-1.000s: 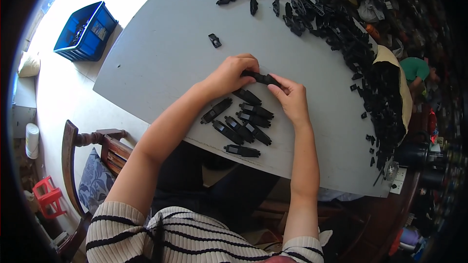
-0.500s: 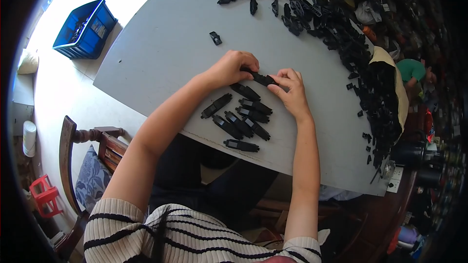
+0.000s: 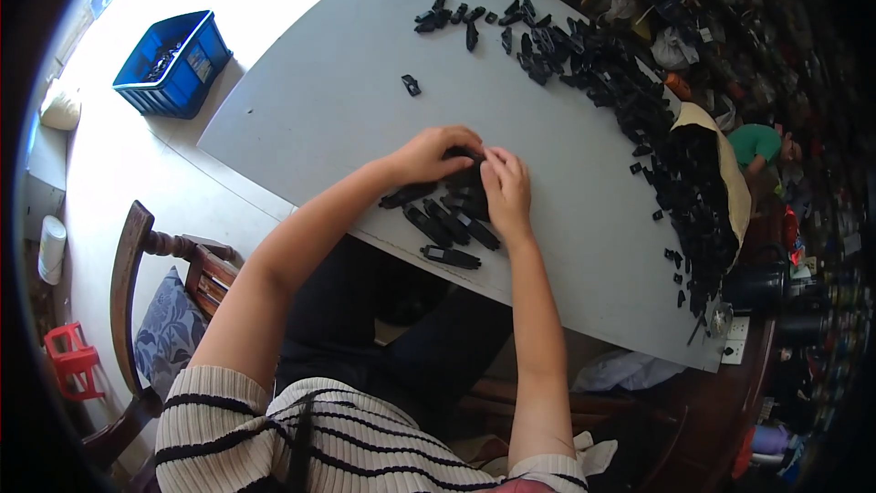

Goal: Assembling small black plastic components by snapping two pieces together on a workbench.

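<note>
My left hand and my right hand meet fingertip to fingertip over the near part of the table. Both are closed around a small black plastic part, which the fingers mostly hide. Just below them lies a loose group of long black plastic pieces, some partly covered by my right hand. One such piece lies apart, closest to the table's front edge. Farther off, a single small black piece rests alone on the grey table.
A big heap of black parts runs along the table's right side, beside a cream-edged sack. On the floor at left stand a blue crate, a wooden chair and a red stool. A person in green is at far right.
My right hand has moved left and in against my left hand, now partly covering the pieces below. The black part, earlier stretched between both hands, is mostly hidden. The view has shifted slightly.
</note>
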`<state>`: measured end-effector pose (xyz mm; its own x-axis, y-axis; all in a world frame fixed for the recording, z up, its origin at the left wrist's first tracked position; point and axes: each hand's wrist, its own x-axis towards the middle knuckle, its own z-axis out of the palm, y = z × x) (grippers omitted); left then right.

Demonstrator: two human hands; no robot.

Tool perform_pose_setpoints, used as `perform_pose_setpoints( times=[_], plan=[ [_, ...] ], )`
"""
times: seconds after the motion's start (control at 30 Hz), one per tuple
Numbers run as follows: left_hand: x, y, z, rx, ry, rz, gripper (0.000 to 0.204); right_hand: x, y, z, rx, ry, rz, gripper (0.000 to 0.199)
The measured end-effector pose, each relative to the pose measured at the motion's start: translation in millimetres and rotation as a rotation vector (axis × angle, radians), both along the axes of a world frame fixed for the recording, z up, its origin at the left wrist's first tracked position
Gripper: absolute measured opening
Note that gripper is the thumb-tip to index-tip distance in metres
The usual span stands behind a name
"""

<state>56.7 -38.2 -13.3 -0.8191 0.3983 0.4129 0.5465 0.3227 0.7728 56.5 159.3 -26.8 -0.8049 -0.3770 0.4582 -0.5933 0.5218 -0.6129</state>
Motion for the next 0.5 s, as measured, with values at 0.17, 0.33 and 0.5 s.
perform_pose_setpoints(
  times=[0.17,0.33,0.5],
  plan=[
    [93.6,2.5,7.0,-0.044,0.024,0.183,0.029,86.5,1.9,10.0,0.059,-0.011,0.079,0.049],
    [147.6,-18.5,19.7,0.058,-0.084,0.112,0.020,126.2,2.0,24.4,0.120,-0.036,0.218,0.043],
    [151.6,-32.3,20.7,0.078,-0.092,0.016,0.013,58.5,-60.2,47.4,0.025,-0.020,0.139,0.033]
  ],
)
